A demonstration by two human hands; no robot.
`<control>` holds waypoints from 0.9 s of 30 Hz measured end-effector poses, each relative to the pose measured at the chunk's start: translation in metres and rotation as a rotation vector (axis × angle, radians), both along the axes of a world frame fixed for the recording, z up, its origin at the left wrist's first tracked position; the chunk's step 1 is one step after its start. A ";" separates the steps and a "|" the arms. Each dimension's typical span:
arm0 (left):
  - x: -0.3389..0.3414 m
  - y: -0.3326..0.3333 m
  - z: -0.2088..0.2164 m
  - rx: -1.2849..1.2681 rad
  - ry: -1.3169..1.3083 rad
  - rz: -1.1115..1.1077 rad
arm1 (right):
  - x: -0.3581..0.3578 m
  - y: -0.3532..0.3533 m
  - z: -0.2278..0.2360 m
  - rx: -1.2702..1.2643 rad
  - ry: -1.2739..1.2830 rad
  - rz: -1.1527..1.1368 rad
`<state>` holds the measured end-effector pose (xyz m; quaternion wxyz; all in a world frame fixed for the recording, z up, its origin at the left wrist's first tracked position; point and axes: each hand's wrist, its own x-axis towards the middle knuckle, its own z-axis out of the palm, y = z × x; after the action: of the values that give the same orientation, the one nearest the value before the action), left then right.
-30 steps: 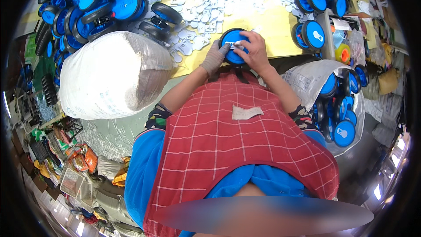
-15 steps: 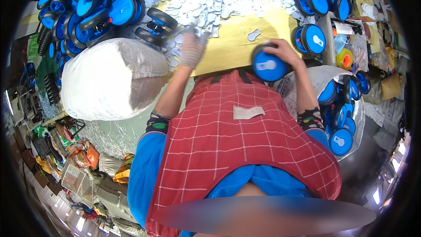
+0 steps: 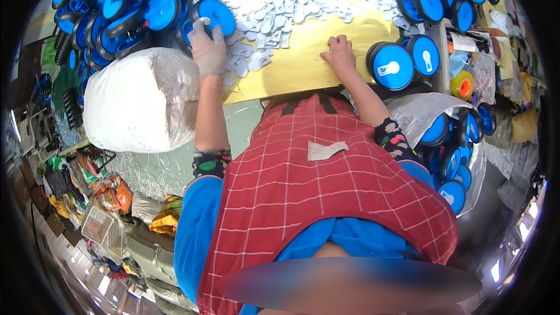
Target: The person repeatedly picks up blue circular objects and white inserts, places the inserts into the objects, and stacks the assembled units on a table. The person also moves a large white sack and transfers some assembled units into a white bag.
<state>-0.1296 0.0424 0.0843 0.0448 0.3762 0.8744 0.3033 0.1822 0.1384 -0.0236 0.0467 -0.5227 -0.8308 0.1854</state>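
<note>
Grasping a blue wheel pair (image 3: 217,14) at the left of the worktop (image 3: 291,73), the left hand (image 3: 209,51) appears to be fetching it, the next move likely calling for a steady carry toward the empty, loosely curled right hand (image 3: 341,57).

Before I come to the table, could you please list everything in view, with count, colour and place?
Black-rimmed round wheels: too many to count, blue, heaped upper left and upper right
White-marked round wheel pairs: two, blue and black, table's right end
Flat keyhole-shaped pieces: too many to count, pale grey, across the table
Flat tabletop: one, yellow, before the person
Stuffed woven sack: one, white, left
Open wheel-filled sack: one, white, right
Edge clutter: uncountable, mixed colours, both sides
Checked cloth apron: one, red, worn
Left hand: one, pale-gloved, at a wheel pair
Right hand: one, bare, over the tabletop
</note>
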 end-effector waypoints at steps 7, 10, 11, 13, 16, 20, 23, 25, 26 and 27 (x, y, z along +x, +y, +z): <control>0.083 -0.067 -0.009 0.317 -1.049 -0.360 | 0.023 -0.001 -0.057 0.114 0.267 -0.005; 0.097 -0.073 -0.060 0.162 -1.263 -0.418 | 0.018 -0.005 -0.043 0.350 0.141 0.017; 0.097 -0.071 -0.077 0.130 -1.243 -0.460 | 0.018 0.000 -0.046 0.333 0.125 -0.004; 0.093 -0.065 -0.089 0.107 -1.068 -0.537 | 0.019 0.007 -0.052 0.292 0.095 -0.046; 0.097 -0.056 -0.085 0.083 -1.048 -0.531 | 0.017 0.011 -0.037 0.033 0.311 -0.326; 0.094 -0.054 -0.098 0.061 -1.016 -0.476 | 0.001 -0.031 0.059 -0.382 0.829 -0.202; 0.096 -0.053 -0.102 0.041 -1.040 -0.507 | -0.013 -0.076 0.082 -0.005 0.628 0.241; 0.096 -0.054 -0.098 0.063 -1.282 -0.456 | -0.020 -0.091 0.093 0.271 0.375 0.326; 0.099 -0.054 -0.098 0.097 -1.510 -0.375 | -0.021 -0.092 0.093 0.264 0.361 0.320; 0.100 -0.054 -0.098 0.133 -1.735 -0.284 | -0.020 -0.092 0.091 0.257 0.347 0.317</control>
<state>-0.0297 -0.0113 -0.0136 0.7082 0.1202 0.4578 0.5238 0.1622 0.0464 0.0673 0.2249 -0.3363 -0.8985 0.1701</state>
